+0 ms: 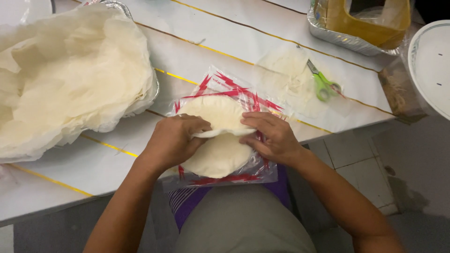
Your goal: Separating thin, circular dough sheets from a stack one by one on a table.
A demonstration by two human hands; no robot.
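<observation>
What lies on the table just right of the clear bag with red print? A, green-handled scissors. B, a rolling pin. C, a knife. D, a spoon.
A: the green-handled scissors lie on the table, up and to the right of the bag that both hands work over.

White table (thin yellow stripes) above grey tiled floor.

- Left hand and right hand: bare, no rings, gloves or wristbands visible.
- Forearms: bare, no sleeves in view.
- Lap garment: plain grey-green fabric, directly below the hands.
- Second fabric: purple with thin pale stripes, bordering the grey-green garment on both sides.
</observation>
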